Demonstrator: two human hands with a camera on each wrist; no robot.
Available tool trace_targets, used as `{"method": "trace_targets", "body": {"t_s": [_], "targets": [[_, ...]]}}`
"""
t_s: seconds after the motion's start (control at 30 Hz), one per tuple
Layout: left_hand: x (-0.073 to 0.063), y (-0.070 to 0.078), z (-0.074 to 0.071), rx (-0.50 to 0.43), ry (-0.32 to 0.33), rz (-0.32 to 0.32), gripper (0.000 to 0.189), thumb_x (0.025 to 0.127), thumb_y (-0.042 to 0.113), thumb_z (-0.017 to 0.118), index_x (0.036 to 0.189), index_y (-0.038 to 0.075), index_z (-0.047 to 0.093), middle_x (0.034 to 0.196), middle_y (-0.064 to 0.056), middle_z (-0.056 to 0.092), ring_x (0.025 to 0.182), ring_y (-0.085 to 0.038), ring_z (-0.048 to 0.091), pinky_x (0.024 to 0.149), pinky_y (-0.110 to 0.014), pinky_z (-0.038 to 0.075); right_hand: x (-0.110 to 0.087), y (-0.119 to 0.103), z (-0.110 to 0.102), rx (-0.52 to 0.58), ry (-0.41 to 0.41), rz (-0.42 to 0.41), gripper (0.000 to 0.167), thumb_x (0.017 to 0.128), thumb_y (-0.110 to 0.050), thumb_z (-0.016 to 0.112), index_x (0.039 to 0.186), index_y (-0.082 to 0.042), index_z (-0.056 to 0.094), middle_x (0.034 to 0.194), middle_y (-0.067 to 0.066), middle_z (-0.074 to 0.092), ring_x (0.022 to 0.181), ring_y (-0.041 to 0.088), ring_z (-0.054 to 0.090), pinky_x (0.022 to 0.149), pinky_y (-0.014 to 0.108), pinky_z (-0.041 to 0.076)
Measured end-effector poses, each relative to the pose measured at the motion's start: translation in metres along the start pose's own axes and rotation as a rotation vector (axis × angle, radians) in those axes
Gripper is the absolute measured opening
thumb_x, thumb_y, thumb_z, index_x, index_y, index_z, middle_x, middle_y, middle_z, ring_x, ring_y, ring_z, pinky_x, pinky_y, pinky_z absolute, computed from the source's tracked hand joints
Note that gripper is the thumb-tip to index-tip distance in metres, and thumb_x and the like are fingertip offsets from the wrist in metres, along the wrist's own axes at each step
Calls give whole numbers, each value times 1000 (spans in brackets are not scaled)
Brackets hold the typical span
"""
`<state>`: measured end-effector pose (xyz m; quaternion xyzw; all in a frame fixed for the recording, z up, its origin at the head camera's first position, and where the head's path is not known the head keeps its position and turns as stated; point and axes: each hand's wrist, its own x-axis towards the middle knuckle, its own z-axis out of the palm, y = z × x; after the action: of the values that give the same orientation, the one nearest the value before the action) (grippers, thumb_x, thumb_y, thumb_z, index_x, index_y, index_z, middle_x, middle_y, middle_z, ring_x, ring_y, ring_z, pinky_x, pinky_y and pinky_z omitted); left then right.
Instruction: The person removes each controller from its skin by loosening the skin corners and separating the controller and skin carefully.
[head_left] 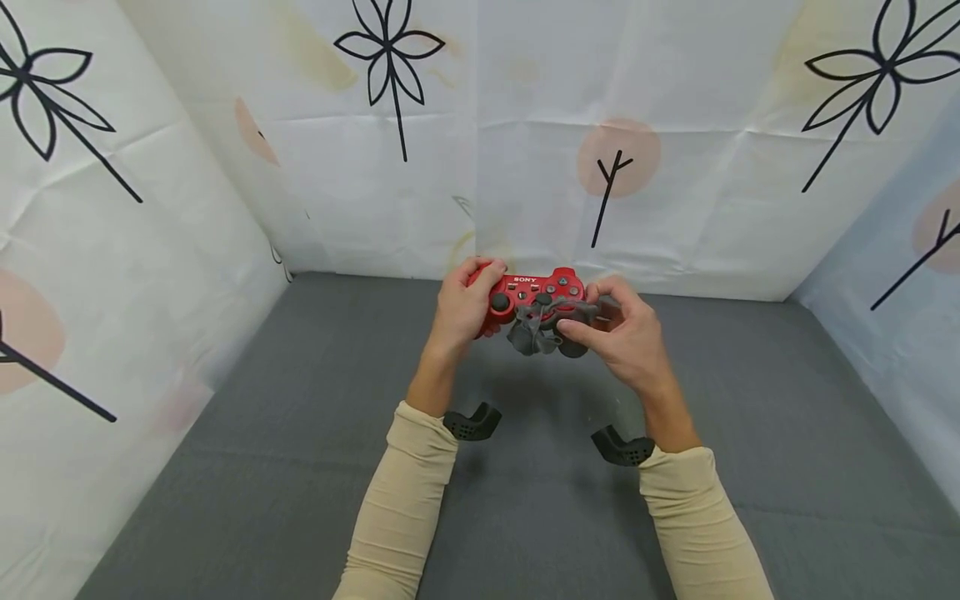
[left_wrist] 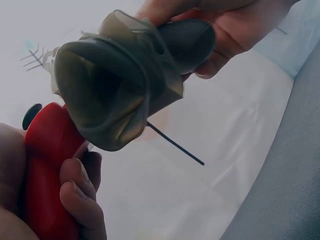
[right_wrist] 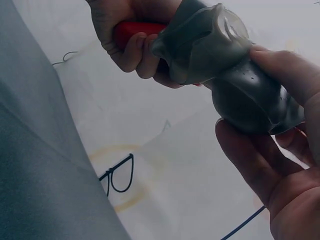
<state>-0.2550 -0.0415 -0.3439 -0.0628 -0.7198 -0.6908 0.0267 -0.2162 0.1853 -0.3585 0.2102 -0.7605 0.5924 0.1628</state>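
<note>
A red Sony game controller point(head_left: 525, 285) is held up above the grey surface, face side toward the head view. My left hand point(head_left: 461, 310) grips its left handle; in the left wrist view, fingers curl round the red handle point(left_wrist: 47, 155). A soft grey silicone controller cover point(head_left: 532, 335) sits over the right and lower part of the controller. Its free left end gapes open, crumpled and hollow, in the left wrist view point(left_wrist: 107, 90). My right hand point(head_left: 626, 333) pinches the cover's right side between thumb and fingers. The controller's right handle is hidden by the cover.
Grey cloth point(head_left: 337, 483) covers the table below both hands. White patterned sheets point(head_left: 525, 183) hang at the back and both sides. Black camera mounts point(head_left: 472, 423) are strapped at both wrists, over beige sleeves point(head_left: 397, 508).
</note>
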Motion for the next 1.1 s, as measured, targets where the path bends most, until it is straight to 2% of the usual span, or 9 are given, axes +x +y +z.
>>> {"method": "trace_targets", "body": {"t_s": [0.13,0.23,0.4,0.53,0.63,0.8,0.87,1.03,1.1], "targets": [[-1,0,-1,-7,7,-5,34,100,46,61,121,20,66,80,-8,64,47,-18,55,48,-26,51,1,3,4,24,19,-132,31,81,11,78,91,7,49,98,1,49,81,8,54,64,15,49],[-1,0,-2,-24,24,-7,34,100,46,60,121,20,66,85,-10,65,48,-18,56,49,-26,52,2,2,8,45,52,-167,30,81,14,76,92,11,48,97,1,48,82,5,56,67,13,52],[-1,1,-3,-50,35,-21,35,100,46,60,123,20,63,93,-12,65,53,-20,58,51,-27,54,3,1,11,41,71,-119,42,84,15,73,121,11,52,118,6,52,97,0,69,81,14,57],[0,1,-3,-75,49,-36,38,101,46,59,125,17,61,93,-12,66,52,-20,58,52,-28,55,2,0,9,9,-1,-139,65,83,15,74,142,3,51,135,17,47,106,2,66,84,14,57],[0,2,-5,-101,63,-54,38,101,47,59,123,17,61,93,-11,66,52,-20,58,52,-28,55,3,0,7,-15,-65,-175,77,80,16,76,149,-2,48,143,19,44,110,3,63,86,13,56],[2,4,-10,-121,58,-98,37,100,49,59,119,17,62,91,-9,65,52,-19,57,52,-27,55,3,0,7,-89,-108,-249,86,75,16,81,151,-2,45,148,21,44,110,5,62,89,13,55],[3,4,-12,-117,60,-109,36,100,49,59,117,18,63,89,-9,65,51,-19,57,51,-27,54,3,0,8,-134,-107,-281,87,73,15,83,150,0,46,147,21,45,106,11,65,89,12,55],[4,3,-14,-107,54,-110,33,101,49,58,112,19,65,85,-7,65,49,-18,54,49,-26,52,4,-1,9,-219,-58,-331,80,70,11,87,141,4,52,139,23,51,95,30,72,89,10,54],[3,2,-15,-104,43,-112,32,101,48,57,113,18,65,86,-7,64,50,-18,54,49,-26,52,3,-1,8,-220,-44,-334,75,69,10,88,136,5,55,135,23,54,92,31,73,88,10,54]]}}
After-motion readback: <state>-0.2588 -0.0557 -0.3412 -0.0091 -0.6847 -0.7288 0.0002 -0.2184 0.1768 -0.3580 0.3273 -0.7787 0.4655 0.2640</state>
